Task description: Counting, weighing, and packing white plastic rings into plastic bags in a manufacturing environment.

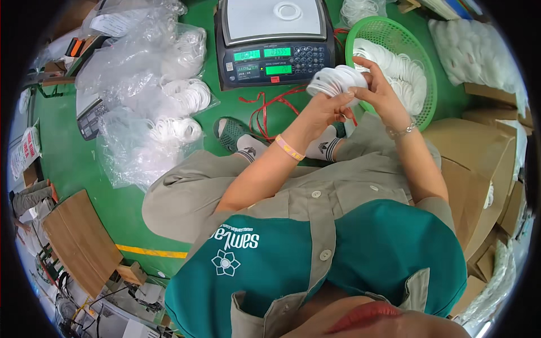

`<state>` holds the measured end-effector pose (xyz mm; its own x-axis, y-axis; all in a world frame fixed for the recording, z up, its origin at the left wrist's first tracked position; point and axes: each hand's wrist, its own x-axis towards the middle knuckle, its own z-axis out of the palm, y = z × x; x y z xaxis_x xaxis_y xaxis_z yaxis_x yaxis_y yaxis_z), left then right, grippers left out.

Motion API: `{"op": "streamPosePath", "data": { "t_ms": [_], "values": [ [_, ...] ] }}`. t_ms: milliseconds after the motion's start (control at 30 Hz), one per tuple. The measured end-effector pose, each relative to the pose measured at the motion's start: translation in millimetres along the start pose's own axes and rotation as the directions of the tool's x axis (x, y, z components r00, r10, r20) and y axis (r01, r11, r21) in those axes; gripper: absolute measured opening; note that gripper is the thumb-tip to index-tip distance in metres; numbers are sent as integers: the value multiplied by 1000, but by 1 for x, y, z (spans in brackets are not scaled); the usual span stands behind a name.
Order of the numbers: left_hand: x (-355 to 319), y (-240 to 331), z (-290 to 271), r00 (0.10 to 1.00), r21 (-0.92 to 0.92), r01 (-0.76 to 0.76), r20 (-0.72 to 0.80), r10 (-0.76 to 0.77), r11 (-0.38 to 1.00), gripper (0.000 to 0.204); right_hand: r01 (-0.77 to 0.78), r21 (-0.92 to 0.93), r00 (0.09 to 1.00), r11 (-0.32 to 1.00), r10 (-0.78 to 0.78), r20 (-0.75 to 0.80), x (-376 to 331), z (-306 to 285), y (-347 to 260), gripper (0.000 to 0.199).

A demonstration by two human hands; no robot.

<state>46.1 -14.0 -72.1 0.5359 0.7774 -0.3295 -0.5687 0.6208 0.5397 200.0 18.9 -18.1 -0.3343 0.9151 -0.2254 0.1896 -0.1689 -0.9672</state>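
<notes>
We note a fanned stack of white rings (337, 80) held between both hands, up in front of the person and over the green floor (101, 186), just left of the green basket (420, 56). The left hand (326, 107) is pinched on the lower edge of the stack, fingers curled in against it. The right hand (378, 90) is closed around the stack's right side, its fingertips on the top edge. A pink band circles the left wrist and a metal bracelet the right one.

The basket sits on the floor touching the right hand's far side in our view, and it holds more white rings. Just beyond the stack stands a counting scale (274, 42) with lit green displays; one white ring (288, 10) lies on its pan. A red cord (265, 110) lies on the floor between the scale and the person's sandalled feet. To the left, clear plastic bags (146, 96) of bundled white rings lie heaped. Brown cardboard boxes (479, 163) stand at the right.
</notes>
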Motion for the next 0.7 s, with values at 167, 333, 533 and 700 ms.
{"op": "streamPosePath", "data": {
  "t_ms": [167, 333, 533, 700],
  "values": [
    [0, 10, -10, 998, -20, -51, -33, 50, 999, 25, 3, 61, 1000, 998, -1, -27, -4, 8, -4, 47],
    [3, 11, -18, 999, -14, -9, -48, 8, 1000, 21, 57, -10, 995, 998, -58, -80, -2, 8, 5, 45],
    [0, 16, -15, 994, 136, 22, -111, -7, 990, 22, 58, -101, 986, 993, -73, -150, -3, 13, 5, 33],
    [3, 12, -19, 995, -59, 69, -68, -73, 996, 26, 62, -175, 989, 983, -84, -123, -1, 10, 6, 29]
  ]
}}
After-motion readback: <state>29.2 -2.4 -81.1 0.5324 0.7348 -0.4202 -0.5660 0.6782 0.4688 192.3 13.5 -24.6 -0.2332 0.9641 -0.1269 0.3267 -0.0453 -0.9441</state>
